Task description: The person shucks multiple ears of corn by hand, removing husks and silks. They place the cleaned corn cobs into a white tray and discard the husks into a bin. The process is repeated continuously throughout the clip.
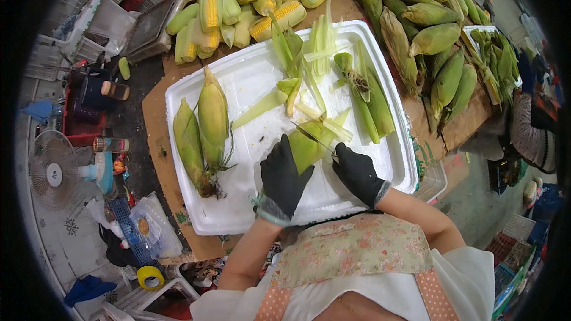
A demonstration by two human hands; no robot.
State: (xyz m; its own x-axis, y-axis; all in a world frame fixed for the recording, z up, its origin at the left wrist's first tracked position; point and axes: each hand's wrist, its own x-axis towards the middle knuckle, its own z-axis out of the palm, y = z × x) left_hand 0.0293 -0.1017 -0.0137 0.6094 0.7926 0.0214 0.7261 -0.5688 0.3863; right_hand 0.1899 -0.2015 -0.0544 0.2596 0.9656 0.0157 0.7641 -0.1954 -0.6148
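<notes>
In a white foam tray (243, 207), my gloved left hand (283, 174) holds an ear of corn in its green husk (308, 145) by the near end. My gloved right hand (359, 169) grips a knife (311, 135), whose thin blade lies across the far part of that ear. Two unpeeled ears (212, 118) rest along the tray's left side. Loose strips of pale husk (322, 49) lie at the back of the tray. Darker husk leaves (379, 104) lie to the right, by a cut stub with brown silk (358, 82).
Partly peeled corn cobs (209, 13) are piled behind the tray on cardboard (154, 118). A heap of unpeeled corn (435, 40) lies at the back right. Another person's sleeve (531, 131) shows at the far right. An electric fan (54, 174) and yellow tape (151, 277) are at the left.
</notes>
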